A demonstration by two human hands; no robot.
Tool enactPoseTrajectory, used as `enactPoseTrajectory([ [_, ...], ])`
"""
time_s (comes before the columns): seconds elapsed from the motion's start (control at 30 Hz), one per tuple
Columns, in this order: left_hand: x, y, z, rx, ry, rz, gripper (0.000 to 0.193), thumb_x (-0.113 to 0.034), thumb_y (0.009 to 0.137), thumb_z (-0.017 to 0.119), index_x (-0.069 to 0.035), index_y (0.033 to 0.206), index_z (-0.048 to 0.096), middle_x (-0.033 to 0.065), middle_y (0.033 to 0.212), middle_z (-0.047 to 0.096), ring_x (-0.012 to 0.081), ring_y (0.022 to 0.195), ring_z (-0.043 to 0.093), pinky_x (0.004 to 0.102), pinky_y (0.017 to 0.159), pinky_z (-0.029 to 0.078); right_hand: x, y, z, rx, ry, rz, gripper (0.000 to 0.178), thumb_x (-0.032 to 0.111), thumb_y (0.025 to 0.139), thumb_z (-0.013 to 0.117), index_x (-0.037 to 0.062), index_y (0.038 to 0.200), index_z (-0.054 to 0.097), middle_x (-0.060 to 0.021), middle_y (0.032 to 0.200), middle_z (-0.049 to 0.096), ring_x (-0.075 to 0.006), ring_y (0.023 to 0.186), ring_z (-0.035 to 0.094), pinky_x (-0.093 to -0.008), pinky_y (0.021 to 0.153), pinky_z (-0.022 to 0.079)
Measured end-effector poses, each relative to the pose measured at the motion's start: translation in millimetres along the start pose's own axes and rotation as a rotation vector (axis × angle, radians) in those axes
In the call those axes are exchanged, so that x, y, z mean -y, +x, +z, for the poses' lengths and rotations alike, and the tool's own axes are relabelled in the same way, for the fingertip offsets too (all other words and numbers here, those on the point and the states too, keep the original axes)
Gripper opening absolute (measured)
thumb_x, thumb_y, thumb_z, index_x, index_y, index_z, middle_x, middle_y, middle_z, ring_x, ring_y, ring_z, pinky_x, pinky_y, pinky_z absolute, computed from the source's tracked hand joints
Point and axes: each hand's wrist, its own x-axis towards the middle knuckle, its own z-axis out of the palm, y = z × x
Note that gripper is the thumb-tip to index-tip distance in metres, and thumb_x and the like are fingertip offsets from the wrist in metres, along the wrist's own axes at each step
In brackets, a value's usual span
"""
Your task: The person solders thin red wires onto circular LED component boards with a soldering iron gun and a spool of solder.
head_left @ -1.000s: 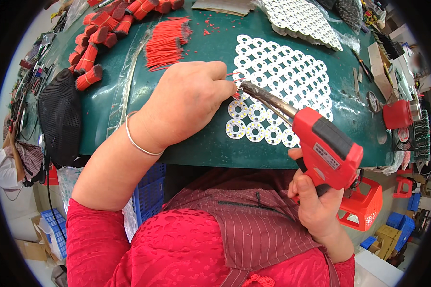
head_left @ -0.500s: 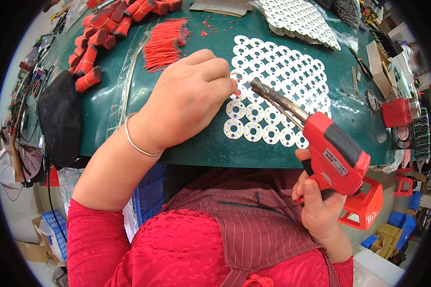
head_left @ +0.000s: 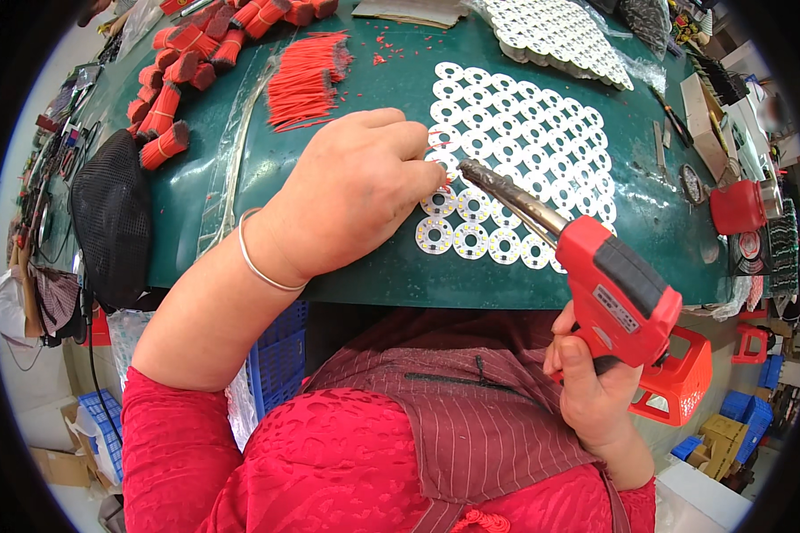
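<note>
My left hand (head_left: 356, 191) is closed in a pinch over the near left part of a sheet of round white LED boards (head_left: 520, 130). Thin red wire (head_left: 444, 144) pokes out at its fingertips; how many pieces it holds is hidden. A red soldering gun (head_left: 609, 289) with a black grip panel is held in my right hand (head_left: 596, 391). Its dark, stained barrel slants up to the left, and the tip ends just right of my left fingertips, above the boards. Whether the tip touches anything, I cannot tell. Beyond my left hand lies a pile of loose red wires (head_left: 307, 82).
Bundled red wires (head_left: 164, 111) are heaped at the far left of the green table (head_left: 373, 289). A black mesh-covered object (head_left: 111, 213) stands at its left edge. More stacked board sheets (head_left: 560, 35) lie far right, near a red container (head_left: 736, 209). A red stool (head_left: 680, 382) stands below.
My left hand has come down slightly and a little to the right. The soldering gun's tip has shifted slightly left and down, and my right index finger sits lower on the handle.
</note>
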Motion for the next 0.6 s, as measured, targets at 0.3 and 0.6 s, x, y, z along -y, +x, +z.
enactPoseTrajectory([
  [0.3, 0, 0, 0, 0.011, -0.006, -0.011, 0.013, -0.005, 0.071, 0.076, -0.008, 0.082, 0.07, 0.0049, 0.074, 0.054, 0.0242, 0.07, 0.057, 0.0374, 0.059, 0.047, -1, 9, 5, 0.012, -0.004, -0.087, 0.047, 0.014, 0.101, 0.06, -0.0018, 0.141, 0.04, -0.0216, 0.125, 0.06, -0.0101, 0.067, 0.057, -0.0255, 0.057, 0.052],
  [0.6, 0, 1, 0, 0.012, -0.009, -0.011, 0.013, -0.006, 0.071, 0.076, -0.008, 0.083, 0.07, 0.0048, 0.075, 0.055, 0.0244, 0.07, 0.057, 0.0375, 0.059, 0.047, -9, 3, -5, 0.118, -0.113, -0.099, 0.041, 0.008, 0.1, 0.059, -0.0026, 0.136, 0.042, -0.0147, 0.109, 0.059, -0.0118, 0.066, 0.057, -0.0268, 0.058, 0.052],
])
